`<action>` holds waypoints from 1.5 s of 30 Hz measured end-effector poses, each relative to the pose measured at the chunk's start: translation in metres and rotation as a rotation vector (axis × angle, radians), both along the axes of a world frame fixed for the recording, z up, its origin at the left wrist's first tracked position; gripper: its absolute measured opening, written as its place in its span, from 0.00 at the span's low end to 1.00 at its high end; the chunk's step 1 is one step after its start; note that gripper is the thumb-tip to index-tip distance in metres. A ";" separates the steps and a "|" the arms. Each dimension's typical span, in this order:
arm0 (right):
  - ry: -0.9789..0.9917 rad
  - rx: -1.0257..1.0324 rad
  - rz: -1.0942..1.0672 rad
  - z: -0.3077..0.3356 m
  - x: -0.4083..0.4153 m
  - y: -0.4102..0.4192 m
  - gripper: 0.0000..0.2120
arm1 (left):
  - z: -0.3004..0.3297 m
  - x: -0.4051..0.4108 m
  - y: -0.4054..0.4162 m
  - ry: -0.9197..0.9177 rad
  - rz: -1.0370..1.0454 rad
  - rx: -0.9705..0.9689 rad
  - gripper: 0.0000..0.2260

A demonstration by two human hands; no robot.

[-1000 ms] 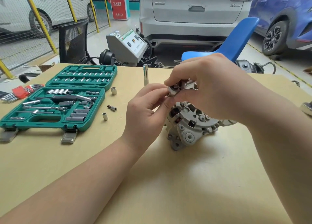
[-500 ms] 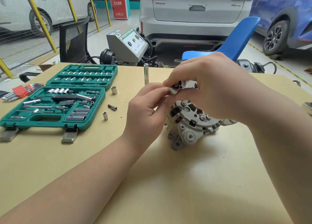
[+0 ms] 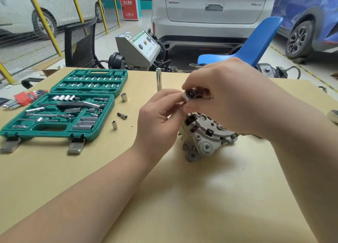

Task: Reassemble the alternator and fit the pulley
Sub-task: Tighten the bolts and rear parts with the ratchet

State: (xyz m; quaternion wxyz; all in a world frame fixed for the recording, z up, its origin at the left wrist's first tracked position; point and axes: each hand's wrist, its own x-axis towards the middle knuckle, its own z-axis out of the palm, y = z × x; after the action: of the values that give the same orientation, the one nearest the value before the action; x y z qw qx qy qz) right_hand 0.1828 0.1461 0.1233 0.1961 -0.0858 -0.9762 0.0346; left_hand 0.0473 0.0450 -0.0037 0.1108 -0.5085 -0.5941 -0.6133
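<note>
Green tool case lies open holding sockets; both hands pinch a small metal part.

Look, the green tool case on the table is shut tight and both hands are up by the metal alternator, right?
Not quite. The head view shows the green tool case lying open, sockets showing. Both the left hand and right hand are by the alternator on the table.

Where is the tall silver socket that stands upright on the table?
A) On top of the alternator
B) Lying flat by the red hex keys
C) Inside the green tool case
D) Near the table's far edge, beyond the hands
D: the tall silver socket stands on end alone near the far edge of the table, beyond the left hand and outside the green tool case.
</note>
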 end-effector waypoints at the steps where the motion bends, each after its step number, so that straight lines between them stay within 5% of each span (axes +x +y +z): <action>1: -0.025 0.015 0.044 0.001 0.000 0.002 0.09 | -0.001 0.000 0.001 0.009 0.008 -0.020 0.06; 13: 0.107 -0.200 -0.113 -0.002 -0.004 -0.008 0.22 | -0.001 0.005 0.001 -0.143 -0.059 0.029 0.04; 27: -0.041 0.049 -0.054 0.003 0.004 -0.007 0.04 | -0.003 -0.001 0.002 -0.070 -0.025 0.000 0.06; 30: -0.060 0.040 0.013 0.005 0.002 0.000 0.16 | -0.003 -0.003 0.002 -0.035 -0.005 -0.025 0.07; 37: 0.020 -0.114 -0.117 0.001 0.002 -0.002 0.12 | -0.002 0.003 0.002 -0.217 -0.038 0.048 0.11; 45: 0.000 -0.017 -0.032 -0.001 -0.001 0.002 0.11 | -0.008 -0.006 0.004 -0.163 -0.073 0.009 0.06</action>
State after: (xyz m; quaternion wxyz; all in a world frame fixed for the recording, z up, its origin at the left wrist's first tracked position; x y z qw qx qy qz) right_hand 0.1821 0.1482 0.1224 0.1959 -0.1030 -0.9744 0.0400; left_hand 0.0409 0.0494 -0.0117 0.0417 -0.4780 -0.5795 -0.6587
